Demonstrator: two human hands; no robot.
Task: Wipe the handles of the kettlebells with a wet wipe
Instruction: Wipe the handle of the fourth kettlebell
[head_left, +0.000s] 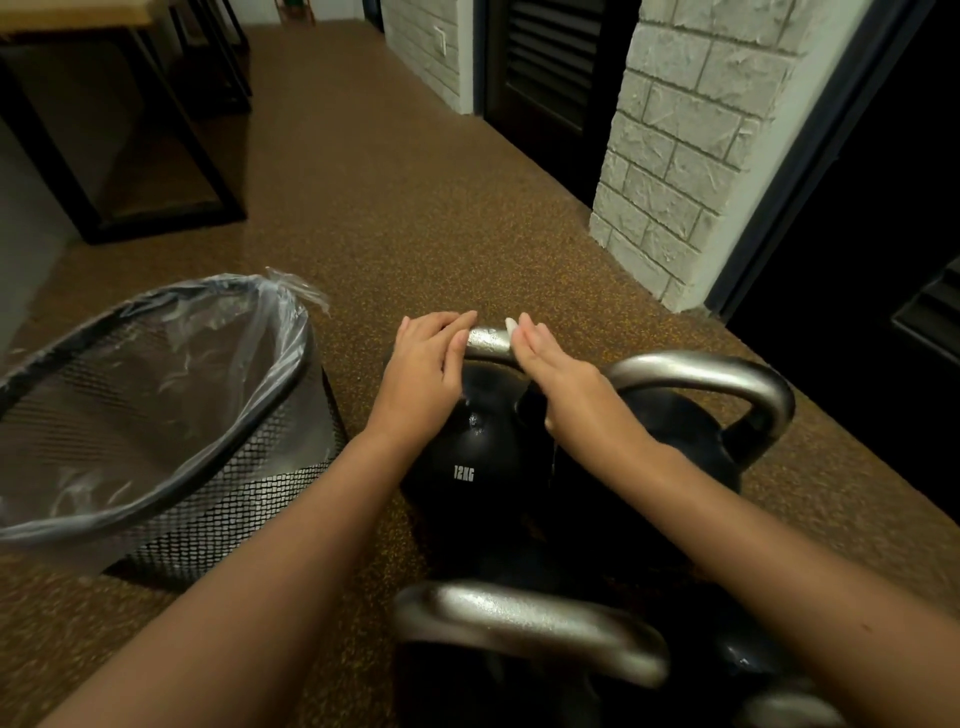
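Several black kettlebells with silver handles stand on the speckled floor. The far-left one is marked 12KG (464, 474), and its wet, shiny handle (489, 340) shows between my hands. My left hand (428, 358) rests on the left end of that handle with fingers laid flat over it. My right hand (553, 366) presses straight fingers on the right part of the handle. A bit of white wet wipe (511, 326) peeks out beside its fingertips. Another kettlebell handle (727, 370) arches to the right, and a third handle (524, 618) is nearest me.
A black mesh waste bin (234, 499) lined with a clear plastic bag stands on the left, close to the kettlebells. A black-framed table (171, 135) is at the far left. A white brick pillar (670, 171) and dark doorways line the right side.
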